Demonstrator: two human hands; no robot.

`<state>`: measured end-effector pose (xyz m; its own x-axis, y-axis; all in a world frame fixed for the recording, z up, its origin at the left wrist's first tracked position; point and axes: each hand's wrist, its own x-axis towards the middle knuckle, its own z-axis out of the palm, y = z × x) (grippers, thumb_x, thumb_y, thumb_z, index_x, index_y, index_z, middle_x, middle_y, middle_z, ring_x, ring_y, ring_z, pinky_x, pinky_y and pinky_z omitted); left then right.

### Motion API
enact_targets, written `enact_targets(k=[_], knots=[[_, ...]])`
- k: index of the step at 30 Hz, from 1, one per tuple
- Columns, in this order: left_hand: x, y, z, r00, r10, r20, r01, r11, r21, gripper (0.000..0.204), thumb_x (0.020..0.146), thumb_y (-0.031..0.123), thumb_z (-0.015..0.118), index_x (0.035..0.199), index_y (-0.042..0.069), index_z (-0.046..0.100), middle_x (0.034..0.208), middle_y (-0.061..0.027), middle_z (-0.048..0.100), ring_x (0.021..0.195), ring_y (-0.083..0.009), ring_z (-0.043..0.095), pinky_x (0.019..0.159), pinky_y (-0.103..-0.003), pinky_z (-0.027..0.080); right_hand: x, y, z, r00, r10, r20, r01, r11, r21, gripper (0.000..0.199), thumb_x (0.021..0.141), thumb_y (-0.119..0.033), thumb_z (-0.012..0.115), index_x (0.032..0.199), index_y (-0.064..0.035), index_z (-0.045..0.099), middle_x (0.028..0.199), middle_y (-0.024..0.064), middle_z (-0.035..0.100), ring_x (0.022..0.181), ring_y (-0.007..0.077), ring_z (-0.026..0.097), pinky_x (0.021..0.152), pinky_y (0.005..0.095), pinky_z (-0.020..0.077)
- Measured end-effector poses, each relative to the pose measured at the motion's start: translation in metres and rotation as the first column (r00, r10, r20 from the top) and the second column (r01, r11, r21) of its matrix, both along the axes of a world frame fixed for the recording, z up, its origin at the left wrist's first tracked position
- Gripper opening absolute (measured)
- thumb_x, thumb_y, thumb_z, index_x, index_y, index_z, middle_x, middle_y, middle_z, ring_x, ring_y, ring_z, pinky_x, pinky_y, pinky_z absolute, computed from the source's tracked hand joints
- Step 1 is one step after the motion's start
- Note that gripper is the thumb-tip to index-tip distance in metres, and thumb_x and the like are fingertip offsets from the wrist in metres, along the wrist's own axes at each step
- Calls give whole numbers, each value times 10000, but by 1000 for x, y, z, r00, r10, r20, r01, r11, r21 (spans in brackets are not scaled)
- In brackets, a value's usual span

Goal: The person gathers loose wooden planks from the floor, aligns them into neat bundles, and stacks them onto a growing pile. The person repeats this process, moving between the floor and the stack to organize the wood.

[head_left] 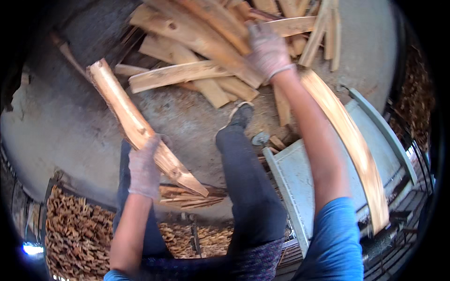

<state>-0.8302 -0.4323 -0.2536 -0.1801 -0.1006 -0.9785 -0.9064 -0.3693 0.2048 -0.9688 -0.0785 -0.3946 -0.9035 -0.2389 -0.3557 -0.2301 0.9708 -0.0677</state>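
Note:
My left hand (144,166), in a pale glove, is wrapped round a rough wooden board (124,107) with bark along one edge. The board slants from upper left down to a pointed end between my legs. Stretched forward, my right hand (271,50), gloved too, is over the heap of loose boards (197,28) on the floor. Its fingers are blurred against the boards, and whether they grip one cannot be made out. Beside my right forearm a long, motion-blurred board (349,140) extends over a grey metal frame (304,164).
Short wood pieces (192,196) lie on the floor between my legs. At lower left is a large stack of cut wood (77,229). A wooden handle (68,54) lies at upper left. My foot (241,114) is close to the heap.

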Motion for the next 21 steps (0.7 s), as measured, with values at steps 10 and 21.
enact_targets(k=[10, 21], knots=[[21, -8, 47, 994, -35, 105, 42, 997, -70, 379, 963, 135, 735, 1296, -6, 621, 1028, -66, 710, 936, -153, 685, 845, -303, 555, 20, 14, 12, 877, 109, 468, -287, 900, 327, 324, 897, -317, 684, 1092, -69, 760, 1136, 146, 732, 1107, 337, 681, 935, 446, 540], [9, -22, 22, 989, 95, 116, -90, 995, -46, 414, 947, 152, 754, 1309, 6, 615, 1044, -42, 667, 927, -162, 682, 829, -340, 573, -38, 90, -82, 967, -248, -54, 252, 910, 328, 647, 862, -231, 639, 1460, -29, 497, 1305, 253, 655, 1169, 446, 651, 989, 524, 540]])
